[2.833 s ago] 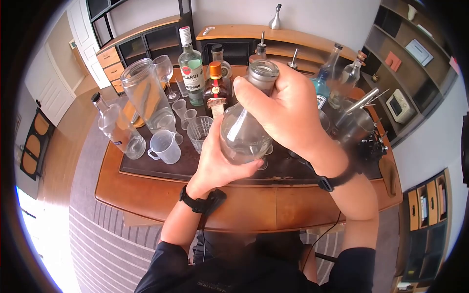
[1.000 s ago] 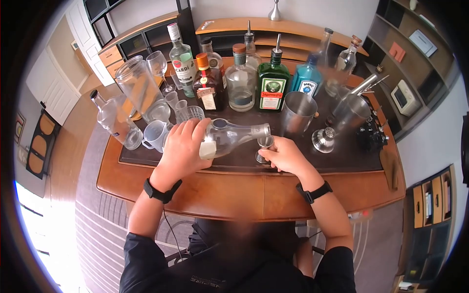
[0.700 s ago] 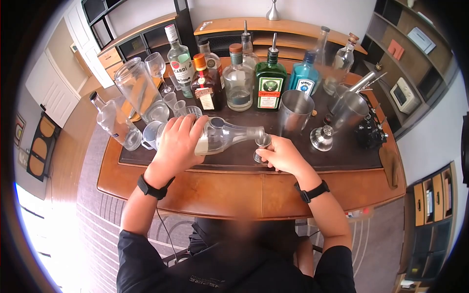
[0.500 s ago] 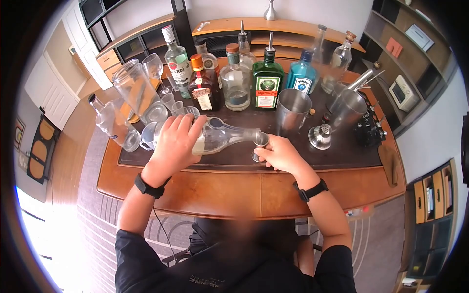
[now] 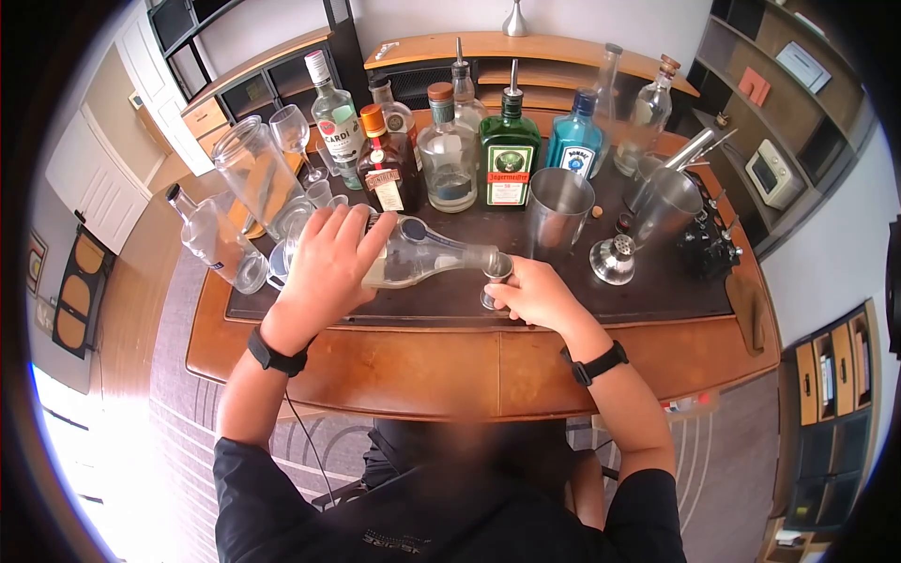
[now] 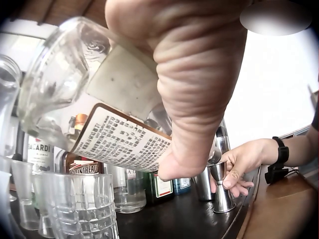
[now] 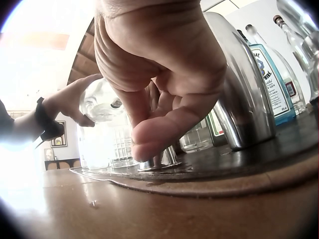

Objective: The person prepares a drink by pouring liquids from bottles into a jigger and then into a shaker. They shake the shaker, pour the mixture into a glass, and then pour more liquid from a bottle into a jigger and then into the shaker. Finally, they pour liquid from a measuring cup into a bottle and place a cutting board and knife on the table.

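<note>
My left hand [image 5: 324, 258] grips a clear glass bottle [image 5: 418, 255] round its body. The bottle lies almost level, neck to the right, with a printed paper label [image 6: 122, 142] showing in the left wrist view. Its mouth meets the rim of a small steel jigger [image 5: 496, 272]. Thumb and fingers of my right hand [image 5: 537, 293] pinch the jigger, which stands upright on the dark desktop [image 6: 169, 219]. In the right wrist view, that hand hides most of the jigger except its foot [image 7: 159, 164].
Behind stand a green Jägermeister bottle [image 5: 509, 155], a Cointreau bottle [image 5: 387, 174] and several others. A steel shaker tin [image 5: 560, 211] and strainer top [image 5: 614, 260] are to the right. A cut-glass tumbler [image 6: 82, 204] and a large jar [image 5: 258, 178] stand left.
Earlier both hands held the bottle up, the right at its neck. Since then the right hand has moved to the jigger and the left has laid the bottle over, lately tipping its neck slightly lower.
</note>
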`<state>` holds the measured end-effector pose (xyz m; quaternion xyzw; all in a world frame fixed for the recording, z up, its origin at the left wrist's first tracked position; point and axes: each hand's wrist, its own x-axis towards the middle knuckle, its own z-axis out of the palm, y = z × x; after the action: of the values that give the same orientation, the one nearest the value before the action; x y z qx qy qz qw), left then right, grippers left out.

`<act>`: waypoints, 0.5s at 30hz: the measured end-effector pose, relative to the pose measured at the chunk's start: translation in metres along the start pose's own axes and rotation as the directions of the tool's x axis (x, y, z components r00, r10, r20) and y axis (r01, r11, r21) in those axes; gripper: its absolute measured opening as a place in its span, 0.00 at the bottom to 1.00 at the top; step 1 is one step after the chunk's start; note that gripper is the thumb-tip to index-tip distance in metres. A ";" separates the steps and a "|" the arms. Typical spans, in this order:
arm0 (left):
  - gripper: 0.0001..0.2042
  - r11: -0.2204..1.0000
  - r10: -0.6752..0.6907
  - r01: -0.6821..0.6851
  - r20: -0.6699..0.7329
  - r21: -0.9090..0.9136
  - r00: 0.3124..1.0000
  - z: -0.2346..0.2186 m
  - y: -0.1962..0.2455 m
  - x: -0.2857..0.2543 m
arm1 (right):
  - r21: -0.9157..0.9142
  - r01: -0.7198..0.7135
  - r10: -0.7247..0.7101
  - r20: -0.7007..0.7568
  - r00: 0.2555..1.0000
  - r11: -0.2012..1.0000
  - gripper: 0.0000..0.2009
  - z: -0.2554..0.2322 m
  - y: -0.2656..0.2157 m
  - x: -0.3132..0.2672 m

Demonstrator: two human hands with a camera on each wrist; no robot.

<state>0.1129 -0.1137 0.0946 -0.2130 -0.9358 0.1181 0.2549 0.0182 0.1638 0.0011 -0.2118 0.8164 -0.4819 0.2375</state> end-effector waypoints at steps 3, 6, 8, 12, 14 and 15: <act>0.46 1.000 0.003 -0.003 0.007 0.005 1.000 -0.003 0.000 0.002 | 0.036 -0.004 0.004 0.004 1.000 0.999 0.10 0.001 0.004 0.002; 0.46 1.000 0.001 -0.001 0.009 0.003 1.000 -0.003 0.000 0.003 | 0.037 0.009 -0.010 0.008 1.000 0.999 0.10 0.001 0.006 0.003; 0.46 1.000 -0.001 0.001 0.023 -0.004 1.000 -0.004 0.001 0.004 | 0.039 0.026 -0.026 -0.004 1.000 0.999 0.10 0.001 0.006 0.003; 0.46 1.000 0.001 -0.001 0.028 -0.004 1.000 -0.005 0.002 0.005 | 0.052 0.033 -0.033 -0.011 0.999 0.998 0.09 0.002 0.005 0.002; 0.46 1.000 0.006 -0.006 0.026 0.006 1.000 -0.006 0.001 0.005 | 0.047 0.025 -0.025 0.002 1.000 0.999 0.09 0.002 0.005 0.003; 0.46 1.000 0.009 -0.009 0.025 0.011 1.000 -0.006 0.001 0.005 | 0.045 0.021 -0.022 0.004 1.000 0.999 0.09 0.002 0.006 0.003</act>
<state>0.1123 -0.1095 0.1011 -0.2141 -0.9372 0.1273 0.2440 0.0161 0.1631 -0.0052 -0.2162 0.8025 -0.5022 0.2389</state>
